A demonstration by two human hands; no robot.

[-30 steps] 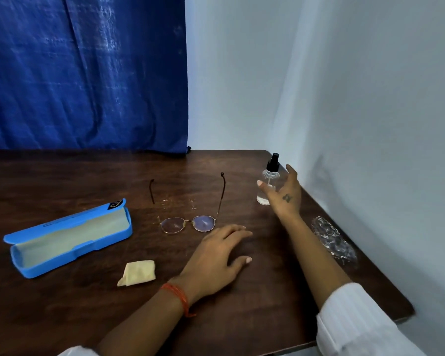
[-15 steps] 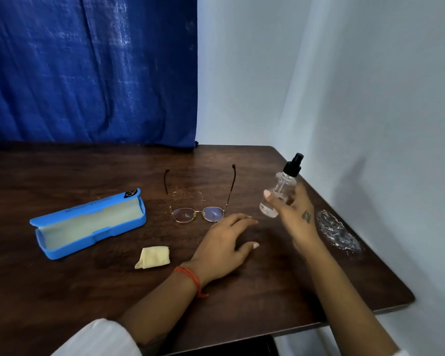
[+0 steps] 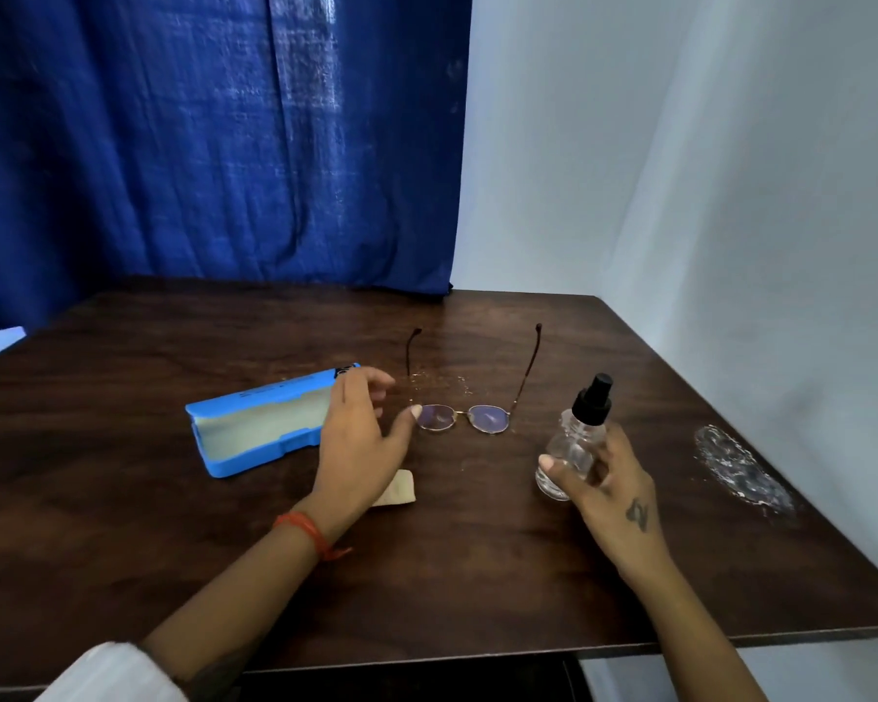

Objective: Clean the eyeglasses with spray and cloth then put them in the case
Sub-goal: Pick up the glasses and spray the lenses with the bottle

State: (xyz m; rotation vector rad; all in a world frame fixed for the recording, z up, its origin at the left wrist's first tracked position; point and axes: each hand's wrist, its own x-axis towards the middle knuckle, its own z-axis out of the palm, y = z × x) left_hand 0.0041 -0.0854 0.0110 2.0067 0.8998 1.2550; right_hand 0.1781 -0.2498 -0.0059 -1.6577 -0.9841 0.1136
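Thin-framed eyeglasses (image 3: pixel 465 417) lie on the dark wooden table (image 3: pixel 477 575) with temples unfolded and pointing away from me. My right hand (image 3: pixel 606 491) grips a small clear spray bottle (image 3: pixel 576 438) with a black nozzle, lifted and tilted, to the right of the glasses. My left hand (image 3: pixel 358 438) hovers with fingers spread, its thumb tip almost at the left lens. An open blue case (image 3: pixel 262 423) with pale lining sits left of the glasses. A folded yellow cloth (image 3: pixel 399 491) lies partly hidden under my left hand.
A crumpled clear plastic wrapper (image 3: pixel 741 468) lies near the table's right edge. A blue curtain (image 3: pixel 214 144) hangs behind the table, and a white wall (image 3: pixel 731 195) borders it at the back right and right.
My right hand lifted the spray bottle off the table and brought it nearer to me. My left hand rose from the table and moved left toward the glasses' left lens.
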